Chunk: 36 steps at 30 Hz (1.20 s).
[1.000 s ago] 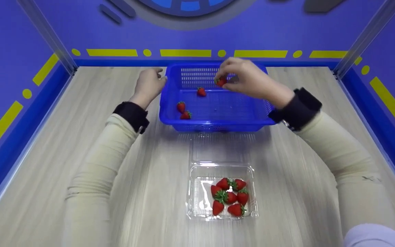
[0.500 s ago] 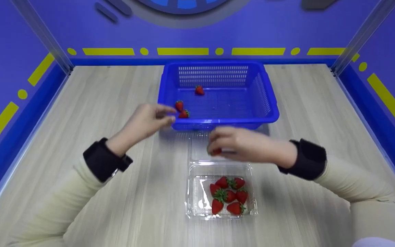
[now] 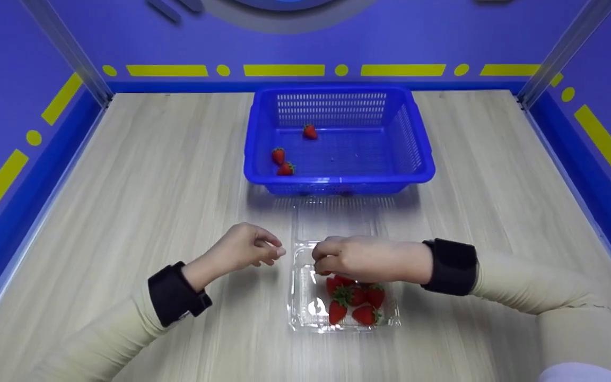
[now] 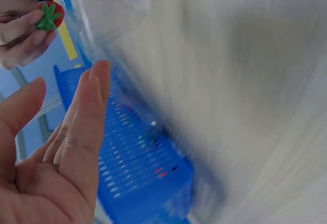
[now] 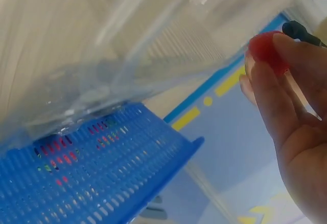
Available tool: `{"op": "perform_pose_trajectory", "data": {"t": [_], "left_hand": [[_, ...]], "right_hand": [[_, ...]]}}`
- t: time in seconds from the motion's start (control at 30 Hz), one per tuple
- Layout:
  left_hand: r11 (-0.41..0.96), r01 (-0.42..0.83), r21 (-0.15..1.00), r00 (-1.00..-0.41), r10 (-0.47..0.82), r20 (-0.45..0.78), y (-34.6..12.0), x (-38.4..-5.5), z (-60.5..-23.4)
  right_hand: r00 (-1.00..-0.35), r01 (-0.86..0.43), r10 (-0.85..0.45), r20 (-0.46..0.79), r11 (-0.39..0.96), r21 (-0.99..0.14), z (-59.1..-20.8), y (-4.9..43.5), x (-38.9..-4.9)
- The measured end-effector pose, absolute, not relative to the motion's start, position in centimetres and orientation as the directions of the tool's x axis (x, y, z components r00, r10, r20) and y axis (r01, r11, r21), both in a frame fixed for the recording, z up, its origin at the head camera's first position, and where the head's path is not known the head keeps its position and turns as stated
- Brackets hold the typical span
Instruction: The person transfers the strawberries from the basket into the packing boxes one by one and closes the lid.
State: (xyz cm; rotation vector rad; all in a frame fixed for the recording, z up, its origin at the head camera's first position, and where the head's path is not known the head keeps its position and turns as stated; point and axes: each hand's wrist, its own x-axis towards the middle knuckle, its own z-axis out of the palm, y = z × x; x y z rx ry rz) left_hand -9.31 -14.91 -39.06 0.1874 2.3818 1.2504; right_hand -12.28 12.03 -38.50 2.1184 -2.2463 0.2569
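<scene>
Plainly, the right hand [image 3: 361, 258] is clamped on a single strawberry [image 5: 266, 52], thumb against fingertips, above the 12 o'clock part of a clear container [image 3: 294, 300]. From the left wrist its green crown shows beside the fingers; such a light fingertip pinch probably spares the fruit and suits careful placing. Whether it touches anything beneath cannot be told.

At 10 o'clock from the container, the left hand [image 3: 244, 248] holds nothing, its thumb and fingers apart; it likely waits just beside the wall, out of the other's way.

Several strawberries [image 3: 366, 314] crowd the container from 1 to 6 o'clock, close together, perhaps to save room, with bare plastic toward 9 o'clock. Its transparent lid [image 3: 332, 223] lies folded back toward 12 o'clock, which seems meant to leave the top accessible.

Beyond it, also at 12 o'clock, a blue basket [image 3: 340, 180] stands on the tabletop [image 3: 151, 154], presumably for a short reach. Inside, one loose strawberry [image 3: 310, 132] sits at 10 o'clock and a pair [image 3: 278, 155] around 8 o'clock.
</scene>
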Motion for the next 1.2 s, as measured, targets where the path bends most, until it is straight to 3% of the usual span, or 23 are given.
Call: {"op": "perform_pose_trajectory", "data": {"t": [0.2, 0.43, 0.87, 1.2], "left_hand": [[0.511, -0.192, 0.838, -0.848, 0.344, -0.404, -14.6, -9.2, -40.8], [0.470, -0.216, 0.856, -0.835, 0.366, -0.411, -13.9, -9.0, -42.0], [0.430, -0.266, 0.863, -0.825, 0.362, -0.434, -13.4, -9.0, -42.2], [0.345, -0.349, 0.871, -0.786, 0.398, -0.472, -13.0, -8.8, -42.2]], "right_hand": [[-0.031, -0.996, -0.997, 0.067, 0.037, 0.086, -39.0, 11.8, -12.0], [0.000, -0.978, -0.998, 0.057, 0.012, 0.210, -39.5, 11.7, -11.9], [-0.020, -0.942, -1.000, -0.013, 0.015, 0.335, -40.3, 11.7, -11.8], [-0.062, -0.946, -0.996, -0.068, 0.037, 0.323, -40.6, 11.4, -11.7]]}}
